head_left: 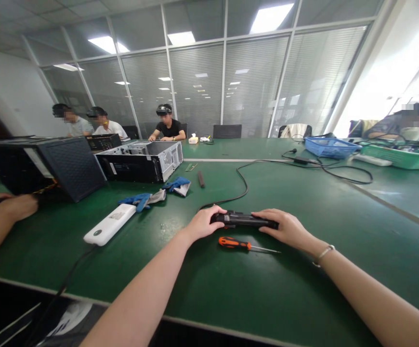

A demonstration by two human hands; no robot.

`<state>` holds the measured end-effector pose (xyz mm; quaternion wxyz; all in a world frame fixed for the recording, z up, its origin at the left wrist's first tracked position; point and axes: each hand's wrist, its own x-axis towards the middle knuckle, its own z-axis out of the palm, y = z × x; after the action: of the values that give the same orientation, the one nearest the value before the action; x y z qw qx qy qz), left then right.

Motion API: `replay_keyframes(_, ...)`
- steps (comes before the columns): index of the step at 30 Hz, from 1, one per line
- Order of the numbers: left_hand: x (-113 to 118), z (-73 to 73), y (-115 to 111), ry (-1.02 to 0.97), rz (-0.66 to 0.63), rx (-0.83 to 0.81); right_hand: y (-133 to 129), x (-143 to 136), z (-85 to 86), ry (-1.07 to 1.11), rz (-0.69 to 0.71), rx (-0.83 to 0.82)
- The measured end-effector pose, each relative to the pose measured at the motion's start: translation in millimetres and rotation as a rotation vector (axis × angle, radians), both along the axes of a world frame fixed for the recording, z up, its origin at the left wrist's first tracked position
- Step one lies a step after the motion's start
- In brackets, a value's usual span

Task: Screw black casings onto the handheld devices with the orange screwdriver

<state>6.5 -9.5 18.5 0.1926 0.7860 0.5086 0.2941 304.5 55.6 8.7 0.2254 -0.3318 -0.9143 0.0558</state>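
Observation:
A long black device (243, 220) lies crosswise on the green table, with a black cable running off behind its left side. My left hand (206, 222) grips its left end, thumb in front and fingers behind. Around its right end my right hand (283, 225) is closed, thumb on the near side; a bracelet is on that wrist. Just in front of the device rests an orange and black screwdriver (235, 244), its shaft pointing right.
Left on the green table (195, 289) are a white power strip (110, 224), blue-grey gloves (144, 200), an open computer case (137, 164), a dark case (68, 166) and another person's hands. Blue (332, 147) and green baskets (404, 155) stand right. Several people sit around.

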Motion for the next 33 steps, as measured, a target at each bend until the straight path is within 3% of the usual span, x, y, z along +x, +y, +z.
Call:
replay_keyframes(7, 0.7, -1.6, -5.8, -0.026, -0.005, 0.030, -42.8, -33.1, 14.1, 0.144, 0.056, 0.206)
replay_keyframes(13, -2.7, -3.7, -1.6, -0.079, -0.035, 0.061, -80.9, -66.9, 18.5, -0.115, 0.227, 0.152)
replay_keyframes(16, -0.7, -5.4, -0.8, -0.077, -0.066, 0.104, -79.2, -67.9, 36.7, 0.117, 0.188, 0.118)
replay_keyframes(21, 7.2, -9.4, 3.0, -0.002, -0.103, 0.172, -67.9, -73.9, 65.4, 0.659, -0.075, 0.162)
replay_keyframes(23, 9.6, -10.1, 4.0, 0.009, -0.071, 0.190, -64.5, -80.0, 62.6, 0.688, -0.087, 0.280)
replay_keyframes(27, 11.3, -6.7, 2.3, 0.021, -0.059, 0.197, -61.2, -87.4, 41.1, 0.564, -0.003, 0.446)
replay_keyframes(33, 9.6, -3.2, -2.5, 0.031, -0.080, 0.173, -59.9, -87.5, 25.6, 0.518, 0.012, 0.475)
